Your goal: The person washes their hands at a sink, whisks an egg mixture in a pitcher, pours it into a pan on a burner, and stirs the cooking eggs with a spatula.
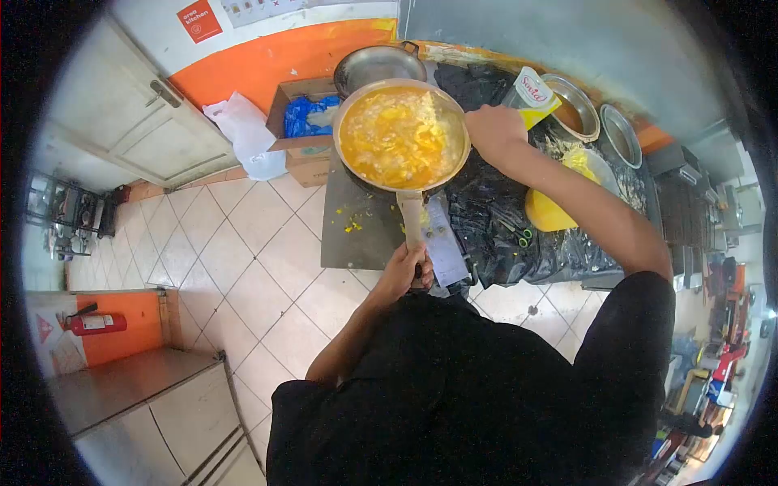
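Note:
A frying pan sits level over the counter, filled with a bubbling, loose yellow-orange mixture that looks like egg, with paler clumps at its right side. My left hand is wrapped round the pan's long handle, close to my body. At the pan's right rim, my right hand is closed; whatever its fingers hold, if anything, is hidden. Just behind that hand stands a clear and yellow pouch with red lettering. Under my right forearm is a yellow container with yellow matter at its top.
Behind the pan is a second metal pan. Metal bowls stand at the back right. Green-handled scissors lie on black plastic. Left of the counter are a cardboard box with blue plastic and a white bag.

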Demonstrator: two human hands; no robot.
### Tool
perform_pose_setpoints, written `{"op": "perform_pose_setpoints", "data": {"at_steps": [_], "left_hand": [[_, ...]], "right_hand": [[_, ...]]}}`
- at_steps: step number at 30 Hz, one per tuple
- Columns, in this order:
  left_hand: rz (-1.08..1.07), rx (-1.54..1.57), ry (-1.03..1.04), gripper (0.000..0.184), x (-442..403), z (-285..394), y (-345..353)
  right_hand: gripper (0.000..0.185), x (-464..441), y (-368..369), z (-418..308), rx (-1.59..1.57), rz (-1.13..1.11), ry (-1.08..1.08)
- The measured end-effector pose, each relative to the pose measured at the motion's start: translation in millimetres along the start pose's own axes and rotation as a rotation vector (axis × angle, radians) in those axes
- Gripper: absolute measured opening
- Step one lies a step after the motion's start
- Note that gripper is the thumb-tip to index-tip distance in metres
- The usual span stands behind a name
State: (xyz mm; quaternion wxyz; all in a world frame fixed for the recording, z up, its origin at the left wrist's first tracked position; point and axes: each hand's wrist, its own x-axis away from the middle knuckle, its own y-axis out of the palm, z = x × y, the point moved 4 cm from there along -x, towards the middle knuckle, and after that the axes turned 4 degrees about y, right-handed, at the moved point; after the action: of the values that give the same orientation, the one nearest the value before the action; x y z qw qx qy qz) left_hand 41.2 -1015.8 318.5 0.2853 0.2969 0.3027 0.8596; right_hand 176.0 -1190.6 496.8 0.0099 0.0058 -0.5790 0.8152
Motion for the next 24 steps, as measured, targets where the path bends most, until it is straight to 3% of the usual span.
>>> {"op": "perform_pose_setpoints", "data": {"at_steps": [5,13,16,24], "left_hand": [[-0.035,-0.023,0.017,0.023,-2.9,-3.7,-4.0],[0.093,-0.088,0.014,0.026,6.0,6.3,5.4],[0.075,-0.105,0.009,0.024,5.2,7.3,2.5],[0.195,-0.098,0.046,0.024,10.9,8.5,2.1]], "right_hand": [[0.018,-13.8,9.5,0.9,0.001,-0.077,-0.078],[0.026,-49.6,60.6,-14.3,-0.458,-0.181,-0.155],[0.028,-47.6,62.7,-28.8,-0.513,-0.191,-0.32],[0.032,1.9,49.9,-34.1,-0.48,-0.291,-0.428]]}}
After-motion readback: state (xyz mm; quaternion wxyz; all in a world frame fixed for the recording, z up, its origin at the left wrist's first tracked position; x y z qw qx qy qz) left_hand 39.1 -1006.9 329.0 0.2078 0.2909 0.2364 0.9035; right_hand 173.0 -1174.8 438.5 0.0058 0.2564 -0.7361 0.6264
